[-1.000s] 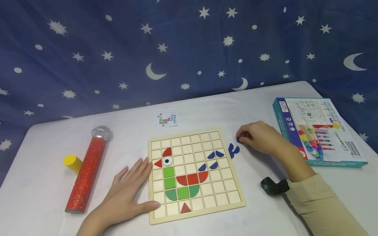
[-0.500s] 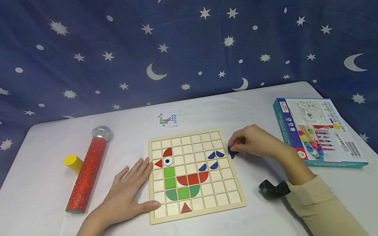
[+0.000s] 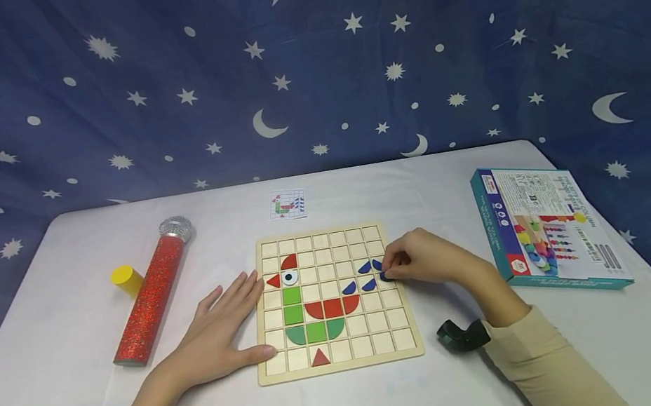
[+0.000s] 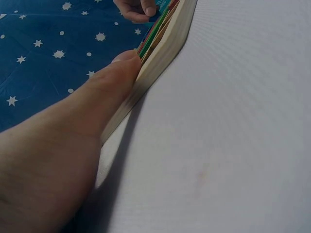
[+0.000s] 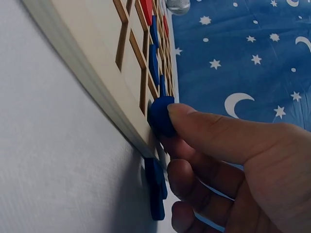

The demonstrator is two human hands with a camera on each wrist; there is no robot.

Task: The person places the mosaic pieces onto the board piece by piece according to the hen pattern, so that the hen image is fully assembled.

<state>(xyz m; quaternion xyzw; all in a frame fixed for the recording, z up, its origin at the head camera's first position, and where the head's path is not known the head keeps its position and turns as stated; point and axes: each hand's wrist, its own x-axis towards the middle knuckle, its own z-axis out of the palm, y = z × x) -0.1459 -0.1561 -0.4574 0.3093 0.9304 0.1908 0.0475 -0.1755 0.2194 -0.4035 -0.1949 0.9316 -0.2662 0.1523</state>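
A square wooden grid board (image 3: 374, 350) lies on the table with red, green and blue flat pieces in its cells, forming a bird. My left hand (image 3: 210, 342) rests spread along its left edge, the thumb (image 4: 119, 73) on the rim in the left wrist view. Between thumb and fingertips, my right hand (image 3: 426, 258) pinches a blue rounded puzzle piece (image 5: 163, 116) at the board's right side. It is close over a cell of the fourth row, just below a blue piece (image 3: 377, 264). More blue pieces (image 5: 155, 189) lie beside the board, hidden by the hand in the head view.
A small pattern card (image 3: 287, 205) with a bird picture lies behind the board. To the left are a red glittery microphone-shaped tube (image 3: 152, 301) and a yellow cylinder (image 3: 127, 280). At the right lies a teal-edged box (image 3: 549, 224). A starry curtain (image 3: 302, 57) hangs behind the table.
My right hand has moved left from the table beside the board to over its right column, carrying the blue puzzle piece. The left hand has stayed on the board's edge.
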